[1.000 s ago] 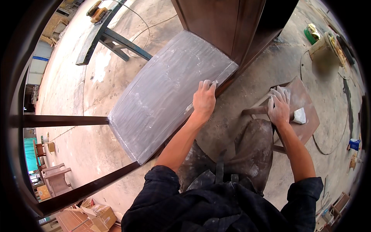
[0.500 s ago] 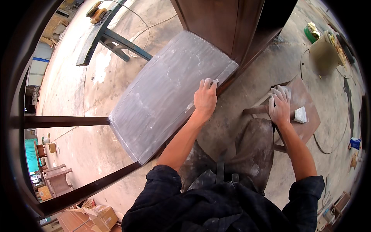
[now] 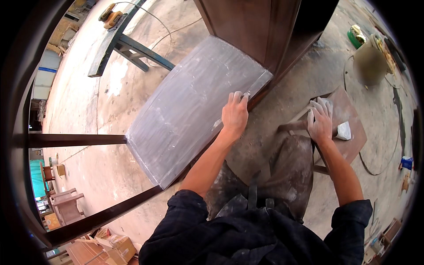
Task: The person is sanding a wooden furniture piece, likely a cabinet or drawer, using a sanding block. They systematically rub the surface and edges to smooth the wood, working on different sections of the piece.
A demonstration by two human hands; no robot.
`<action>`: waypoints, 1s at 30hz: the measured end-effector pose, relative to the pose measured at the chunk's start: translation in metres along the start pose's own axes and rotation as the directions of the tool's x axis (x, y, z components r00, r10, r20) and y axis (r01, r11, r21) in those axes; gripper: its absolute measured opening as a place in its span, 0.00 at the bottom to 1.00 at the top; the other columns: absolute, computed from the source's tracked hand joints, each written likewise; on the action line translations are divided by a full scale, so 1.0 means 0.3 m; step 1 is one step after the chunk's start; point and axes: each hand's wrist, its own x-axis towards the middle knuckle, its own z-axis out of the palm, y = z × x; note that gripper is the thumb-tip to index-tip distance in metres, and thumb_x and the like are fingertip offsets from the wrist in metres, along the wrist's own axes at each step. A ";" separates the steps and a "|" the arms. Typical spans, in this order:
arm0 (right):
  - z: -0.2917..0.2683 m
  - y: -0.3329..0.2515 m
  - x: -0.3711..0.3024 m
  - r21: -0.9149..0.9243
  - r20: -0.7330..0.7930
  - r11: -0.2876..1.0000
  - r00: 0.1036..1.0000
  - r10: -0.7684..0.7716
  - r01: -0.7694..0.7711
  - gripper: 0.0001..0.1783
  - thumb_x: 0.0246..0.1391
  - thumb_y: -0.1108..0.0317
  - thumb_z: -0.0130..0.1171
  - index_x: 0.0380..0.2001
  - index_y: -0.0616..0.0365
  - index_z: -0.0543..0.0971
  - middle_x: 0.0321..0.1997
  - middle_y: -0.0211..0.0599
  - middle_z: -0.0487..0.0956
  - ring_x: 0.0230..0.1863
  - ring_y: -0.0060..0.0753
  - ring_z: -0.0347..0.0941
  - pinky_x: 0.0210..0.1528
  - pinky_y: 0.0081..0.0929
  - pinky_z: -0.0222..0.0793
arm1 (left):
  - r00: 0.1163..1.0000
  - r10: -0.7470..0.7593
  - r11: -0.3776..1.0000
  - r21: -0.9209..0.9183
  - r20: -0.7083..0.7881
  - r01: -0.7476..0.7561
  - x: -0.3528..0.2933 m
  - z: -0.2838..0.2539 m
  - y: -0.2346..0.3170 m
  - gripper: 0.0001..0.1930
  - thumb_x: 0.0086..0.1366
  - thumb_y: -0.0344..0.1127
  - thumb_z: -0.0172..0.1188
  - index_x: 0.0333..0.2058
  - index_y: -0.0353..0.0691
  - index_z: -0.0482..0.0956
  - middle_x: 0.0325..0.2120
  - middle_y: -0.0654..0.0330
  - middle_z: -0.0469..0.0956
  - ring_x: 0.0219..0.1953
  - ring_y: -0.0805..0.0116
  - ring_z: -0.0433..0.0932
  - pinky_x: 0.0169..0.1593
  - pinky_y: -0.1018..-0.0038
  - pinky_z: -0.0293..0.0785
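Note:
A long wooden panel (image 3: 176, 106) with a whitish, dusty grey surface lies in front of me, inside a dark brown furniture frame. My left hand (image 3: 235, 115) is at its near right edge, fingers curled and pinched together around something small whose kind I cannot make out. To my right is a small brown wooden stool (image 3: 353, 145) with a flat top. My right hand (image 3: 320, 119) rests over its near left side, thumb apart from the dusty white, slightly bent fingers. A crumpled white piece (image 3: 343, 131) lies on the stool beside that hand.
A tall brown panel (image 3: 238, 26) rises at the far end. Dark bars (image 3: 75, 140) run to the left. A dark trestle (image 3: 132, 48) carries an orange power tool (image 3: 114, 18) with a cord. At far right are a container (image 3: 373, 66) and a hose (image 3: 371, 172) on the floor.

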 end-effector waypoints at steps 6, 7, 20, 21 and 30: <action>0.002 0.009 0.002 0.005 -0.012 1.000 1.000 -0.006 0.006 0.12 0.59 0.67 0.52 0.38 0.59 0.82 0.54 0.39 0.78 0.66 0.45 0.64 0.72 0.47 0.50 | 1.000 0.010 1.000 -0.013 -0.023 -0.010 -0.015 0.015 -0.012 0.15 0.55 0.25 0.56 0.43 0.40 0.81 0.38 0.61 0.73 0.44 0.61 0.74 0.35 0.66 0.80; 0.002 0.007 -0.005 0.005 -0.012 1.000 1.000 -0.010 0.010 0.12 0.59 0.67 0.52 0.38 0.59 0.82 0.54 0.39 0.78 0.66 0.45 0.64 0.72 0.47 0.49 | 1.000 0.016 1.000 -0.004 -0.020 -0.017 -0.008 0.012 -0.010 0.15 0.55 0.25 0.56 0.43 0.40 0.81 0.38 0.61 0.73 0.44 0.61 0.74 0.35 0.66 0.80; 0.007 0.010 -0.003 0.004 -0.004 1.000 1.000 0.004 -0.004 0.11 0.59 0.68 0.52 0.38 0.60 0.82 0.54 0.40 0.78 0.66 0.45 0.64 0.72 0.48 0.49 | 1.000 0.019 1.000 -0.008 -0.018 -0.019 -0.006 0.005 -0.010 0.16 0.55 0.25 0.57 0.43 0.42 0.81 0.38 0.63 0.74 0.44 0.62 0.74 0.35 0.67 0.80; 0.005 0.014 -0.005 0.004 0.002 1.000 1.000 0.009 -0.009 0.11 0.59 0.68 0.52 0.38 0.60 0.82 0.54 0.40 0.78 0.67 0.45 0.64 0.72 0.48 0.49 | 1.000 0.013 1.000 -0.020 -0.016 -0.013 -0.011 0.004 -0.011 0.16 0.55 0.25 0.57 0.43 0.42 0.81 0.38 0.63 0.74 0.44 0.62 0.74 0.35 0.67 0.80; 0.007 0.016 -0.001 0.001 0.020 1.000 1.000 0.009 -0.009 0.12 0.60 0.67 0.51 0.39 0.60 0.81 0.55 0.40 0.78 0.68 0.45 0.62 0.73 0.48 0.48 | 0.999 0.028 0.999 -0.026 -0.024 -0.029 -0.011 0.005 -0.010 0.16 0.55 0.25 0.57 0.43 0.41 0.81 0.38 0.62 0.74 0.43 0.61 0.74 0.36 0.67 0.80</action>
